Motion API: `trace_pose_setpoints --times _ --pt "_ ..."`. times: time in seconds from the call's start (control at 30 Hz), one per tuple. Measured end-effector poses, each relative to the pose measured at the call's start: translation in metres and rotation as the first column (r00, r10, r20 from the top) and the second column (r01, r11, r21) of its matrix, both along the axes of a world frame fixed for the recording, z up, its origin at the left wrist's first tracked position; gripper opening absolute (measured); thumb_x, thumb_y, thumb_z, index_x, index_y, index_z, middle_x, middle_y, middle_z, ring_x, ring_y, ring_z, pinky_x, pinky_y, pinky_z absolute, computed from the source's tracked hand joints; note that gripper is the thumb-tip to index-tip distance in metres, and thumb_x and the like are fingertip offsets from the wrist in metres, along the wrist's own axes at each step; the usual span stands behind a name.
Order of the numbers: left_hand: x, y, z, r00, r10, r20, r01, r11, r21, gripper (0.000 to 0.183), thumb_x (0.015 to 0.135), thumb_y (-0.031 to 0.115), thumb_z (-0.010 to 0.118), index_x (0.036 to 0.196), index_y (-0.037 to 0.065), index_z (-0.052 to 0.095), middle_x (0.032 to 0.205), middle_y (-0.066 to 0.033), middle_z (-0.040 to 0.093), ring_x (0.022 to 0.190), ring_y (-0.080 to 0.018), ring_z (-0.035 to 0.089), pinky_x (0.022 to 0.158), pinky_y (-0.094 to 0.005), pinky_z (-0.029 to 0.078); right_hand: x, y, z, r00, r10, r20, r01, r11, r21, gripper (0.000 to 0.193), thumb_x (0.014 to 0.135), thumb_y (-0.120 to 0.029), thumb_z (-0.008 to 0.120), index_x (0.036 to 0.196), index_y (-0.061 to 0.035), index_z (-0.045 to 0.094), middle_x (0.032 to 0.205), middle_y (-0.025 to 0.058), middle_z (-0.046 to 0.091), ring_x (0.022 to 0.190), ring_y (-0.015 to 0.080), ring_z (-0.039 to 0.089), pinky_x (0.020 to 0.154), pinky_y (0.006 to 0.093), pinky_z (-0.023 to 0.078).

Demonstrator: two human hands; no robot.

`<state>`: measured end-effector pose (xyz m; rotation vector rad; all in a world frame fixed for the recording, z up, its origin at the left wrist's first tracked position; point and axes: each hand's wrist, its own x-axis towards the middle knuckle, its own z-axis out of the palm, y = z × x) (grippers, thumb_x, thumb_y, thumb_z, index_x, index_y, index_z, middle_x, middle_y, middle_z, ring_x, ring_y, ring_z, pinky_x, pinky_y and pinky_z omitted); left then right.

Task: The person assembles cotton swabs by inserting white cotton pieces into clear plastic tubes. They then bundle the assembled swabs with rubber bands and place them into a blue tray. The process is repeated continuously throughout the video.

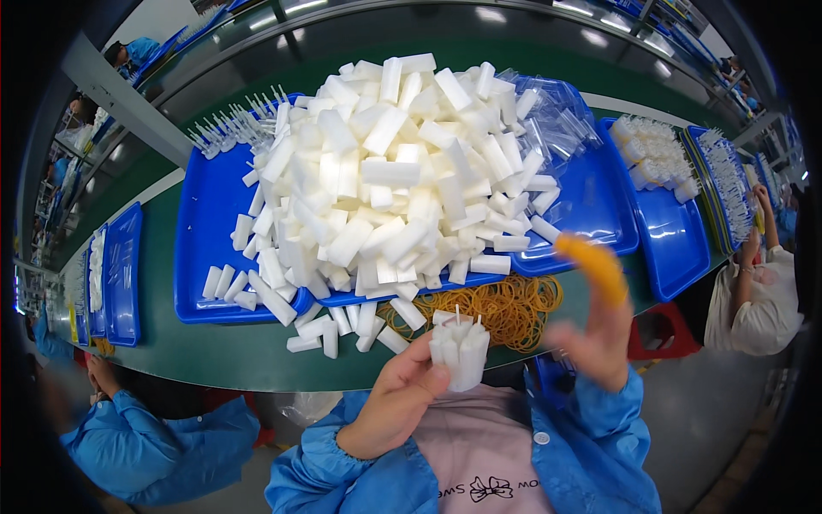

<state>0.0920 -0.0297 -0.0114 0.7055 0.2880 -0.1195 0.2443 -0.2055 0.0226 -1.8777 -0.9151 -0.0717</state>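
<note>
My left hand (pixel 399 398) is closed on a bundle of white foam blocks (pixel 462 355) standing upright, with thin white tips poking out of its top. To the right, my right hand (pixel 595 330) is raised apart from the bundle, a yellow finger cover (pixel 591 261) on its stretched-out finger. Its fingers are spread and partly blurred, and I see nothing held in them. Just behind the bundle lies a heap of tan rubber bands (pixel 514 310). Beyond it rises a large pile of loose white foam blocks (pixel 390 176), some spilling toward the table's near edge.
Blue trays (pixel 205 231) lie under the pile on the green table (pixel 214 351). White thin-stemmed pieces (pixel 235 128) stand at the back left; clear plastic sleeves (pixel 556 124) lie at the back right. Co-workers sit on either side, with a blue sleeve (pixel 163 441) at the left.
</note>
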Motion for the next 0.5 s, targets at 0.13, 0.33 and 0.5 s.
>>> trace_pose_setpoints --times 0.13,0.33,0.5 --pt "0.0 0.003 0.001 0.999 -0.01 0.038 0.011 0.999 -0.036 0.057 0.098 0.032 0.041 0.141 0.0 0.024 0.129 -0.0118 0.047 0.112 -0.021 0.052 0.092 -0.0327 0.043 0.066 -0.013 -0.022 0.922 -0.255 0.293 0.312 0.935 -0.169 0.045 0.072 -0.017 0.072 0.113 -0.0056 0.057 0.108 0.0122 0.059 0.1 0.03 0.055 0.087 0.0367 0.041" --pt "-0.006 0.008 -0.017 0.994 0.023 0.103 0.001 0.973 -0.229 0.063 0.097 0.04 0.041 0.143 0.002 0.021 0.125 -0.0132 0.048 0.104 -0.0203 0.054 0.084 -0.0321 0.045 0.087 -0.007 -0.043 0.882 -0.298 0.364 0.417 0.854 -0.312 0.029 0.07 -0.013 0.072 0.096 -0.0059 0.062 0.091 0.0102 0.06 0.085 0.027 0.055 0.08 0.036 0.042" --pt "-0.003 0.005 0.004 0.989 0.059 0.136 -0.089 0.97 0.227 0.061 0.09 0.018 0.058 0.14 0.002 0.027 0.119 -0.0126 0.051 0.104 -0.0175 0.053 0.087 -0.0311 0.044 0.051 -0.018 -0.02 0.941 -0.338 -0.03 0.339 0.939 0.066 0.023 0.072 -0.004 0.067 0.094 -0.0039 0.06 0.088 0.0059 0.06 0.084 0.0145 0.056 0.077 0.028 0.042"
